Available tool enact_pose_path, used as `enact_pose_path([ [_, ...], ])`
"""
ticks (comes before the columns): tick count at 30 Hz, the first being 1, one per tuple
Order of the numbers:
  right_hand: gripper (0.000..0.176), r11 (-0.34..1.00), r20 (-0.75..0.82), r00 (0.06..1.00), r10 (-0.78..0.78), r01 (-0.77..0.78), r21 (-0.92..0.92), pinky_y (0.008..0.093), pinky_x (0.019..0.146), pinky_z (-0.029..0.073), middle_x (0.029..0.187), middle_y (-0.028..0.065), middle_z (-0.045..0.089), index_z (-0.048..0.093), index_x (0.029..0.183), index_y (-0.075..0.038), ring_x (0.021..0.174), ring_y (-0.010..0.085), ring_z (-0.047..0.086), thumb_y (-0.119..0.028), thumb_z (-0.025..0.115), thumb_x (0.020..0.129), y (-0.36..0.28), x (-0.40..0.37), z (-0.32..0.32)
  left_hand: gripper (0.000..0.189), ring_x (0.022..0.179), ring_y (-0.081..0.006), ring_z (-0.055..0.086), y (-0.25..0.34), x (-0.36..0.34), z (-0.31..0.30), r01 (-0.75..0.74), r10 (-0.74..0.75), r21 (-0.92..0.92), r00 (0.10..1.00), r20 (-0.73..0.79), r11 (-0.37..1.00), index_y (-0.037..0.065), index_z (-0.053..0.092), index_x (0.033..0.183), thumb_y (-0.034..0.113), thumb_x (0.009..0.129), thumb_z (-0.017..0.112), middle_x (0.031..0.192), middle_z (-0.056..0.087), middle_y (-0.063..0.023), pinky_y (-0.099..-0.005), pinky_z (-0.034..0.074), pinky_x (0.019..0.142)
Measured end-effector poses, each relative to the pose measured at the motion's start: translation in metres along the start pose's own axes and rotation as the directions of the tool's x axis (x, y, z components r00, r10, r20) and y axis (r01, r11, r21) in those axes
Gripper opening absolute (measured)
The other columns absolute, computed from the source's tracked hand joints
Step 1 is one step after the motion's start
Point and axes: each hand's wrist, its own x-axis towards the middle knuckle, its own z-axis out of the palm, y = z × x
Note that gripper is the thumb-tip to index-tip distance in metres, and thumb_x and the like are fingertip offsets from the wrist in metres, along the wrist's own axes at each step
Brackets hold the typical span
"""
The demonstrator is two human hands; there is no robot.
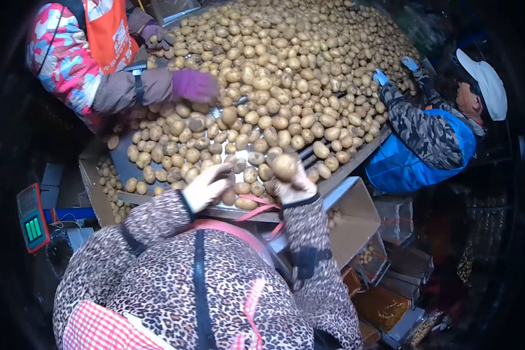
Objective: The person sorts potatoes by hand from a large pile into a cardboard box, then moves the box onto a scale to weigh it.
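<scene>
In the head view, my right hand [297, 188] is closed around a large potato [284, 167], raised over the near edge of the sorting table [262, 216]. My left hand [207, 188] reaches over the potatoes to its left, fingers stretched out. Its fingertips are right at a darker potato [238, 165]. Several loose potatoes [246, 202] lie between my two hands, on a bright metal surface. Beyond them rises a broad potato heap [297, 64]. A pink ribbon [255, 211] hangs across the table's edge between my forearms.
Across to the left, a person's purple glove [196, 86] moves over the potatoes. At the right, another person wears blue gloves [381, 77]. A cardboard box [356, 221] stands by my right arm; another box [90, 181] holds potatoes at left, near a red-framed scale display [32, 219].
</scene>
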Motion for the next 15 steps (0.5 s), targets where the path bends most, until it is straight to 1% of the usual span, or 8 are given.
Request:
enact_pose_path([
  [1,0.067,0.924,0.074,0.996,-0.046,0.071,-0.375,0.0375,0.086,0.052,0.114,0.015,0.056,0.043,0.132,-0.007,0.101,0.0282,0.059,-0.004,0.072,0.071,0.013,0.001,0.009,0.054,0.103,-0.0249,0.059,0.015,0.014,0.014,-0.144,0.148,0.084,0.988,-0.035,0.986,0.001,0.042,0.135,0.025,0.089,0.056,0.113,0.061,-0.0148,-0.035,0.045,0.094],
  [2,0.072,0.71,0.148,0.985,-0.092,0.169,-0.683,0.0404,0.09,0.05,0.115,0.0168,0.055,0.04,0.134,-0.005,0.103,0.0327,0.057,-0.007,0.072,0.07,0.026,0.002,0.019,0.058,0.104,-0.0249,0.059,0.025,0.017,0.028,-0.033,0.033,0.096,0.999,-0.009,0.995,0.001,0.041,0.135,0.028,0.087,0.059,0.114,0.061,-0.0162,-0.0347,0.045,0.093],
  [3,0.074,0.09,0.408,0.877,-0.253,0.441,-0.893,0.0432,0.093,0.048,0.115,0.0187,0.054,0.038,0.136,-0.003,0.103,0.0365,0.056,-0.01,0.07,0.07,0.045,-0.006,0.019,0.062,0.106,-0.0246,0.058,0.03,0.018,0.033,0.04,-0.043,0.092,0.999,0.029,0.995,0.001,0.041,0.135,0.032,0.085,0.061,0.115,0.06,-0.0173,-0.0349,0.045,0.094],
  [5,0.077,-0.121,0.322,0.905,-0.279,0.299,-0.947,0.0458,0.095,0.045,0.119,0.0231,0.05,0.034,0.138,-0.001,0.106,0.0405,0.053,-0.014,0.067,0.069,0.042,-0.025,0.042,0.068,0.112,-0.0234,0.055,0.038,0.023,0.038,0.142,-0.151,0.081,0.981,0.121,0.987,0.001,0.04,0.135,0.038,0.083,0.063,0.119,0.057,-0.019,-0.0358,0.042,0.097],
  [6,0.079,-0.195,0.307,0.906,-0.293,0.257,-0.946,0.0471,0.096,0.044,0.12,0.0249,0.048,0.032,0.139,0.0,0.108,0.0422,0.052,-0.016,0.066,0.07,0.04,-0.031,0.04,0.067,0.111,-0.0249,0.056,0.03,0.028,0.04,0.139,-0.151,0.228,0.988,0.036,0.964,0.001,0.043,0.133,0.04,0.082,0.063,0.119,0.058,-0.0192,-0.0349,0.043,0.096],
  [9,0.082,-0.285,0.316,0.871,-0.377,0.216,-0.934,0.0497,0.098,0.041,0.124,0.0285,0.044,0.029,0.141,0.001,0.112,0.0452,0.048,-0.024,0.063,0.071,0.036,-0.049,0.034,0.067,0.112,-0.0327,0.056,0.032,0.027,0.054,0.121,-0.167,0.367,0.981,0.097,0.922,0.002,0.048,0.128,0.05,0.082,0.059,0.118,0.058,-0.0237,-0.0387,0.044,0.096],
  [13,0.082,-0.174,0.256,0.846,-0.467,0.196,-0.965,0.0475,0.097,0.042,0.121,0.0267,0.044,0.033,0.136,0.001,0.11,0.0431,0.05,-0.026,0.069,0.068,0.031,-0.066,0.035,0.052,0.107,-0.0347,0.057,0.055,0.037,0.067,0.084,-0.196,0.493,0.964,0.179,0.866,0.004,0.054,0.117,0.047,0.087,0.052,0.114,0.058,-0.0233,-0.0437,0.045,0.09],
  [15,0.079,-0.18,0.25,0.835,-0.49,0.183,-0.966,0.0476,0.095,0.042,0.121,0.0255,0.045,0.037,0.133,0.001,0.108,0.0426,0.051,-0.025,0.07,0.067,0.029,-0.072,0.034,0.042,0.101,-0.0337,0.059,0.026,0.053,0.073,-0.213,0.012,0.55,0.938,0.346,0.808,0.004,0.057,0.112,0.038,0.091,0.047,0.11,0.06,-0.0222,-0.0413,0.047,0.086],
])
